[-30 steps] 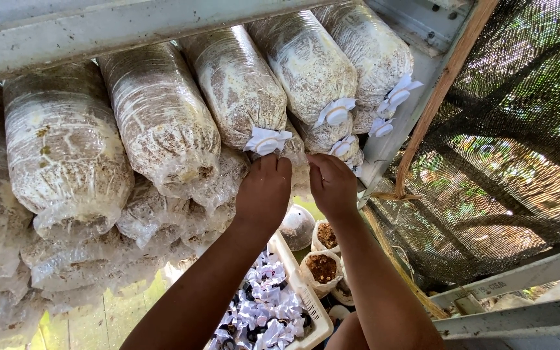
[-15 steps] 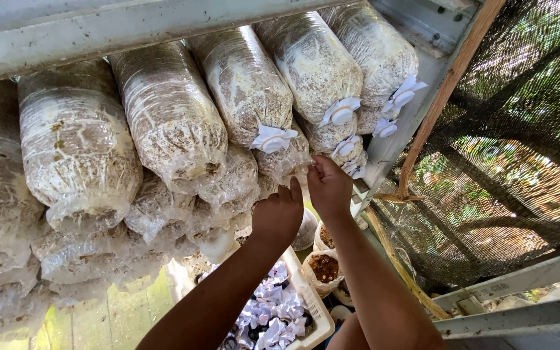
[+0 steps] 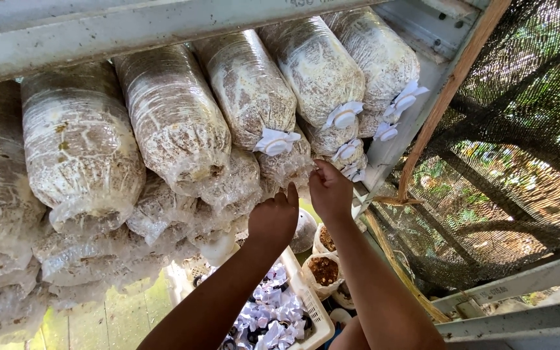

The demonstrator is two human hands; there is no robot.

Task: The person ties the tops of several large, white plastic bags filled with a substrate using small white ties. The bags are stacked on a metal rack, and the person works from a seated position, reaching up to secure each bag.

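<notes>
Clear plastic mushroom bags (image 3: 170, 123) filled with pale speckled substrate lie stacked on their sides under a metal rack beam (image 3: 163, 26). Some have white caps (image 3: 275, 141) on their mouths. Both my arms reach up to a lower-row bag (image 3: 286, 167) just beneath a capped one. My left hand (image 3: 272, 220) presses against that bag's end with its fingers curled out of sight. My right hand (image 3: 330, 191) pinches at the bag's mouth, close to a small white cap (image 3: 352, 172).
Below my arms stands a white slatted basket (image 3: 312, 310) holding several white and dark caps (image 3: 272, 312). Beside it are open bags of brown substrate (image 3: 324, 269). A wooden pole (image 3: 448, 97) and black shade netting (image 3: 526, 162) close the right side.
Both hands have dropped from the capped upper bag to the bag in the row below. The view has shifted, so the bags sit further right.
</notes>
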